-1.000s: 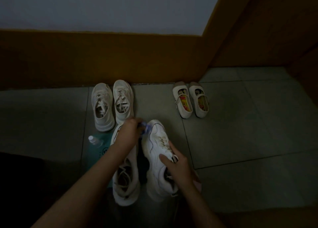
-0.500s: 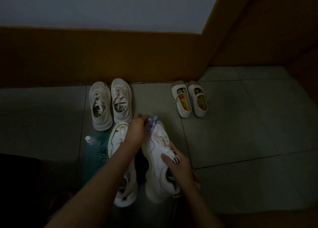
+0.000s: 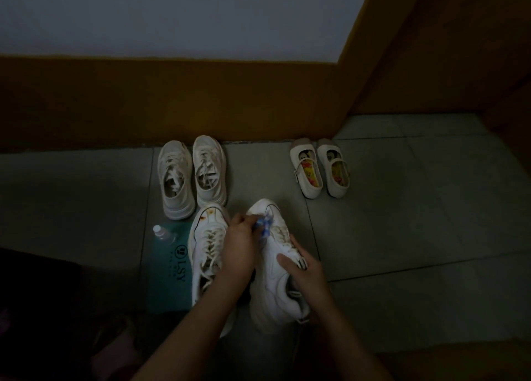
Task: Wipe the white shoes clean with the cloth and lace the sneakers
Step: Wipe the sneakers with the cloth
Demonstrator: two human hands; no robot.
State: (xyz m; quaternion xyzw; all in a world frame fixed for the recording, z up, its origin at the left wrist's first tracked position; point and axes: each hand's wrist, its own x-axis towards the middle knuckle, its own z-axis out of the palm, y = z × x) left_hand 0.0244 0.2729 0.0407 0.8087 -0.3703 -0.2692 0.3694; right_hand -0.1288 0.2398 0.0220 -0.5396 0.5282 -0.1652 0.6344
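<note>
Soft blue cloth (image 3: 264,227), pinched in your left hand (image 3: 240,244), seems pressed to the white sneaker (image 3: 273,283) near its toe; your right hand (image 3: 303,268) clasps the stiff collar, the firmest hold.

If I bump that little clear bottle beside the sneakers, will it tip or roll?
Probably tips easily: the bottle looks small, narrow and light. Its round body would likely roll across the smooth floor tiles.
</note>
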